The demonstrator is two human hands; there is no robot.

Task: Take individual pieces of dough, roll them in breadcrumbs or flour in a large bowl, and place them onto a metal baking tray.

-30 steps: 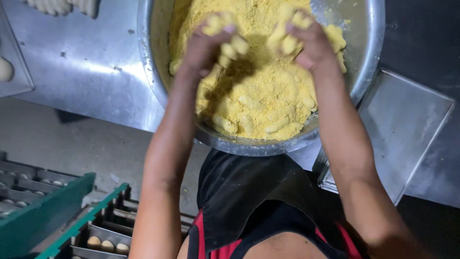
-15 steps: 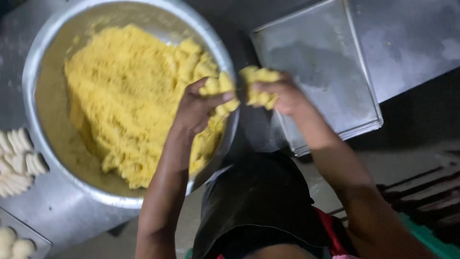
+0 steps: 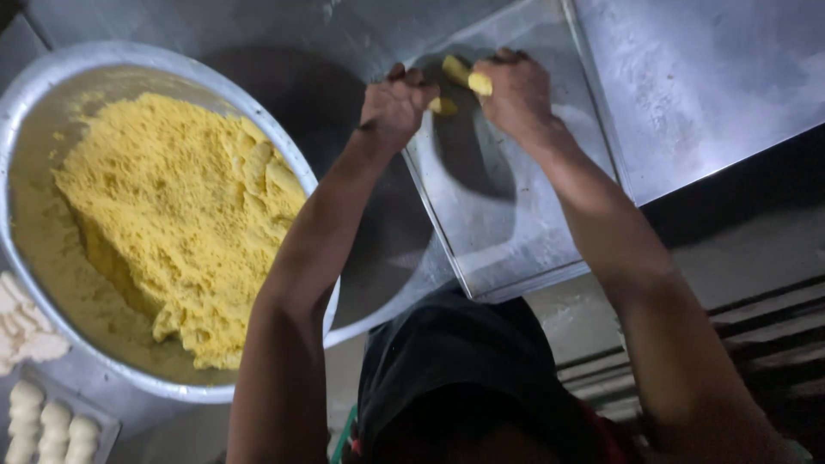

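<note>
A wide metal bowl (image 3: 51,73) on the left holds a big mound of crumbly yellow dough (image 3: 172,215). My left hand (image 3: 395,103) and my right hand (image 3: 516,90) are raised together over a flat metal tray (image 3: 516,223) to the right of the bowl. Each hand is closed on part of a small yellow dough piece (image 3: 468,79), which shows between the two fists. Both forearms reach up from the bottom of the view.
The bowl and tray rest on a steel tabletop (image 3: 705,86). Pale shaped dough pieces (image 3: 26,322) lie at the left edge, and more sit in a small tray (image 3: 56,421) at the bottom left. Dark slatted racks (image 3: 756,326) lie at the lower right.
My hands lifted a lump out of the bowl's mound and carried it rightward, past the rim, to above the flat tray. The view swung right with them.
</note>
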